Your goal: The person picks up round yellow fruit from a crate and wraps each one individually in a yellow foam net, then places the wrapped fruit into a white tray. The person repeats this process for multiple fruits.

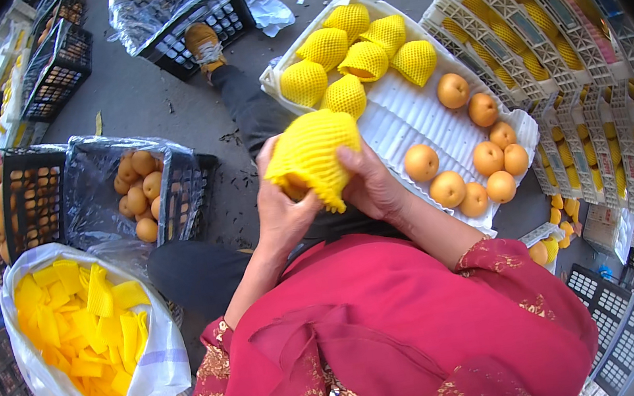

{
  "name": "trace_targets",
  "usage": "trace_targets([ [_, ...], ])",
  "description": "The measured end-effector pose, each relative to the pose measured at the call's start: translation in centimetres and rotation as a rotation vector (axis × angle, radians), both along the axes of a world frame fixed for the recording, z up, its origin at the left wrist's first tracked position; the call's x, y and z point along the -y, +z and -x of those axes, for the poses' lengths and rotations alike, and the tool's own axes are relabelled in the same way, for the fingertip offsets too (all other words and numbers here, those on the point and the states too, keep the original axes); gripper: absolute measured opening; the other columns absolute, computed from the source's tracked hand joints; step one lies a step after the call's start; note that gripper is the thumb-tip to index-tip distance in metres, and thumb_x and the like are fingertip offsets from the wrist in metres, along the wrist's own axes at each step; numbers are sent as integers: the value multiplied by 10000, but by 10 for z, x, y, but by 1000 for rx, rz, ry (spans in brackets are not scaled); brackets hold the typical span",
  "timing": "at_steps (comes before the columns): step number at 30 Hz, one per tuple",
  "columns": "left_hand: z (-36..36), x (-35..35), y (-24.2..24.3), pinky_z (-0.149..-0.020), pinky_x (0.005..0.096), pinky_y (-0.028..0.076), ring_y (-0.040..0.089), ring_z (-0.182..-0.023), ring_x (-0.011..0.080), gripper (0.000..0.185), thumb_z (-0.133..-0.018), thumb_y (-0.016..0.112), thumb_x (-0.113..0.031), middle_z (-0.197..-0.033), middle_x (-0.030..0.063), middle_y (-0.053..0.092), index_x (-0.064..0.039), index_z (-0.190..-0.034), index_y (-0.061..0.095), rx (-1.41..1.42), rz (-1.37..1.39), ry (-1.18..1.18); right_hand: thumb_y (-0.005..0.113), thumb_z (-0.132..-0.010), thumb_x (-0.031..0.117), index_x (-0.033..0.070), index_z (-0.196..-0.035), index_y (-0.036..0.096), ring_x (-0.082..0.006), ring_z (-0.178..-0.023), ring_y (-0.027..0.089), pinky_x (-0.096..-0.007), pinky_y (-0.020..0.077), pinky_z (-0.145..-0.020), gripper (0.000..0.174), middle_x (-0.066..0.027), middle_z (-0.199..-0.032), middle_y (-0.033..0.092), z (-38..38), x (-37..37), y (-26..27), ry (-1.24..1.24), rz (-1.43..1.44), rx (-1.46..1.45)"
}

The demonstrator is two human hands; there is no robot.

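Observation:
Between both hands is a yellow foam net sleeve (320, 152) with a round tan fruit (293, 188) inside, seen at its lower left opening. My left hand (285, 208) grips it from the left, thumb near the opening. On the right side, my right hand (372, 182) presses its thumb on the mesh. Just beyond lies a white crate (402, 117) lined with pale padding. Several sleeved fruits (324, 47) fill its far left end. Bare tan fruits, probably Asian pears (421, 162), lie loose at its near right end.
A white woven sack (164, 362) of flat yellow foam sleeves (84, 325) stands at left. Behind it are black plastic crates (35, 199), one plastic-lined with bare fruit (138, 188). Another lined black crate (179, 21) is ahead by my shoe (204, 44). Stacked white crates (522, 21) rise at right.

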State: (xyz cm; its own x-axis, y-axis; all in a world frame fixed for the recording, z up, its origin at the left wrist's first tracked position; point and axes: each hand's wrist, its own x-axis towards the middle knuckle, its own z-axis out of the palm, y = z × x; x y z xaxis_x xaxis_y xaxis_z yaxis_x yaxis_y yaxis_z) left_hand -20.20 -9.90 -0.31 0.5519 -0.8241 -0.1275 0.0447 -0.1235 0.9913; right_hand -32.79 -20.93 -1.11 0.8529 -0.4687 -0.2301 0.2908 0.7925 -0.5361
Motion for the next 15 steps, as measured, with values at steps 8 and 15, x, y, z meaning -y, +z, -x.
trace_targets([
  [8,3,-27,-13,-915,329,530,544,-1220,240,768,-837,696,4,-1527,136,296,-81,-1503,324,-143,-57,-65,785,-828,264,-47,-1175,594,-227,-918,701,-401,585,-809,504,-134,-1019,702,67,161,-138,-582,223,-679],
  [15,-36,-108,-26,-848,299,557,618,-1063,173,495,-924,576,50,-1409,115,456,-9,-1388,415,-93,88,524,774,-853,298,-5,-1336,503,-265,-1033,632,-423,539,-878,632,-133,-1230,617,66,227,-253,-565,286,-812],
])
